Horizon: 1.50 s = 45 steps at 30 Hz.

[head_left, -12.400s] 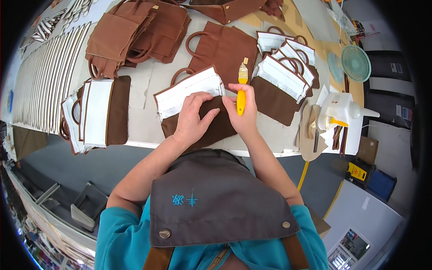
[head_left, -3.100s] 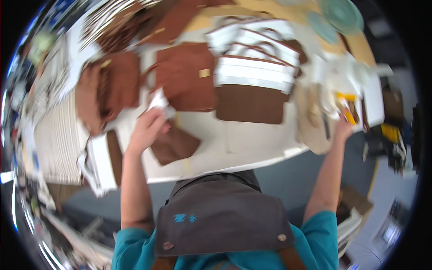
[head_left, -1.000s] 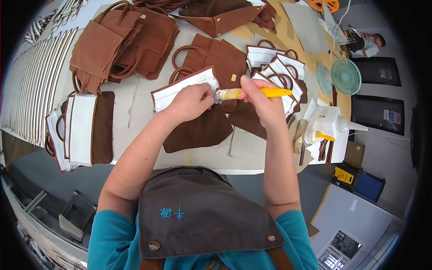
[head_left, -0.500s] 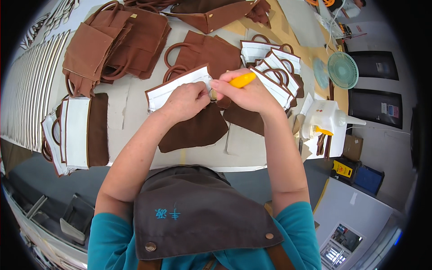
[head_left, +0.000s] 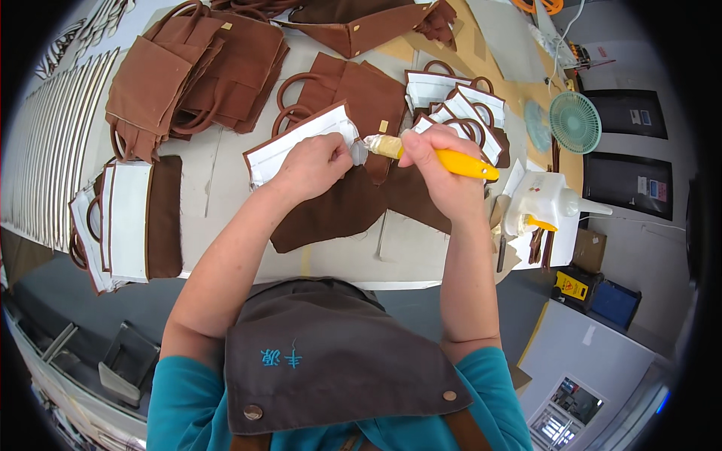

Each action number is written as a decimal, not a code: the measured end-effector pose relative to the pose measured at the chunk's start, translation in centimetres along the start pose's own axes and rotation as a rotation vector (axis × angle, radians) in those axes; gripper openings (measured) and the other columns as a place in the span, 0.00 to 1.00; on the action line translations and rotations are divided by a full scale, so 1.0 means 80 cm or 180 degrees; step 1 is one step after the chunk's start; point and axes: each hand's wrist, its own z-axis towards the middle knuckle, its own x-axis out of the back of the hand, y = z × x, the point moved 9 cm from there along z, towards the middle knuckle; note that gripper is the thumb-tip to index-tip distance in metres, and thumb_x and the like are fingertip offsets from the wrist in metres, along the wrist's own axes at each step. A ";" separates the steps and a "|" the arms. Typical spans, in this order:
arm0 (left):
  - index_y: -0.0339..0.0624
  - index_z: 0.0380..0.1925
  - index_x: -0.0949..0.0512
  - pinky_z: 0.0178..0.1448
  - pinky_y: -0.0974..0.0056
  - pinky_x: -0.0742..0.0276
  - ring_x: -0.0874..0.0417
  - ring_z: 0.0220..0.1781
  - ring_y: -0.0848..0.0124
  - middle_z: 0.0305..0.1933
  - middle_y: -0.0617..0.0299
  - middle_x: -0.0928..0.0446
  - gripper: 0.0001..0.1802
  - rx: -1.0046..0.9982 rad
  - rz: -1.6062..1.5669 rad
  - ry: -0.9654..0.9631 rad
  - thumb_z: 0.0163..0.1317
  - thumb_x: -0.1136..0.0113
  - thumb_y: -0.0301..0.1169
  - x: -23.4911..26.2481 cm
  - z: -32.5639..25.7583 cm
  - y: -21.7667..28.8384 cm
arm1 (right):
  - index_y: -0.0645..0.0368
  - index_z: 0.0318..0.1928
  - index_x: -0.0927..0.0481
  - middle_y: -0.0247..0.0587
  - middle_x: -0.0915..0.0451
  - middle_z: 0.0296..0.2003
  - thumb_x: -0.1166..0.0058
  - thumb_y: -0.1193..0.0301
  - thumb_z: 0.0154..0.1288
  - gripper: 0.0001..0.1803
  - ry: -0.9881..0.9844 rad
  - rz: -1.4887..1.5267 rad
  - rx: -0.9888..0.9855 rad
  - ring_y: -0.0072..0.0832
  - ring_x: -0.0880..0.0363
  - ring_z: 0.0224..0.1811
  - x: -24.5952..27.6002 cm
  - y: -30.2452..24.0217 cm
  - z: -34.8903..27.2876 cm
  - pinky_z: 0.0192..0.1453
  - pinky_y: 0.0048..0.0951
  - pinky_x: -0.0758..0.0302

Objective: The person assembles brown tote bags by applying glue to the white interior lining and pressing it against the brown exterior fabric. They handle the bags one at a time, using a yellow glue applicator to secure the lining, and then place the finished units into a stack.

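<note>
My right hand (head_left: 449, 177) is closed around a flat brush with a yellow handle (head_left: 468, 163). Its pale, crusted bristle end (head_left: 385, 145) points left, close to the edge of a bag panel. My left hand (head_left: 312, 167) pinches that bag panel (head_left: 282, 152), which has a white face, brown edging and a round brown handle (head_left: 292, 114). A dark brown flap (head_left: 327, 222) hangs from beneath it toward me. Behind lies a lighter brown leather bag piece (head_left: 353, 86) with a small gold-coloured tab. The fingertips of my left hand are partly hidden.
Brown bag pieces (head_left: 162, 79) are piled at far left, with white-faced panels (head_left: 124, 218) stacked nearer. More handled panels (head_left: 444, 83) lie right of centre. A white spouted bottle (head_left: 543, 197) and a green fan (head_left: 574, 122) are at the table's right side.
My right hand has drawn the brush back to the right and tilted it, so its bristle end now shows. The dark flap has shifted slightly; my left hand keeps its hold.
</note>
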 end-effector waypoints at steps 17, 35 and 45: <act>0.36 0.31 0.22 0.43 0.51 0.23 0.17 0.35 0.50 0.30 0.48 0.18 0.11 -0.0093 0.0066 0.0174 0.63 0.45 0.35 0.000 0.001 0.010 | 0.57 0.23 0.17 0.35 0.23 0.16 0.36 0.63 0.64 0.15 0.0030 -0.0749 0.0529 0.28 0.28 0.23 -0.050 0.019 0.003 0.44 0.28 0.30; 0.39 0.35 0.19 0.49 0.46 0.22 0.16 0.42 0.47 0.36 0.45 0.16 0.15 -0.0147 0.0396 0.0371 0.61 0.45 0.40 0.005 -0.002 0.017 | 0.56 0.23 0.17 0.37 0.20 0.19 0.38 0.63 0.67 0.16 0.0106 -0.0537 0.0363 0.35 0.26 0.24 -0.041 0.016 0.004 0.44 0.34 0.30; 0.41 0.31 0.22 0.44 0.50 0.22 0.16 0.38 0.50 0.31 0.51 0.17 0.11 -0.0099 0.0414 0.0552 0.61 0.43 0.37 0.022 -0.015 0.031 | 0.63 0.29 0.19 0.37 0.22 0.22 0.43 0.73 0.70 0.11 0.1102 0.0157 0.0479 0.28 0.28 0.31 0.004 -0.014 -0.034 0.46 0.32 0.31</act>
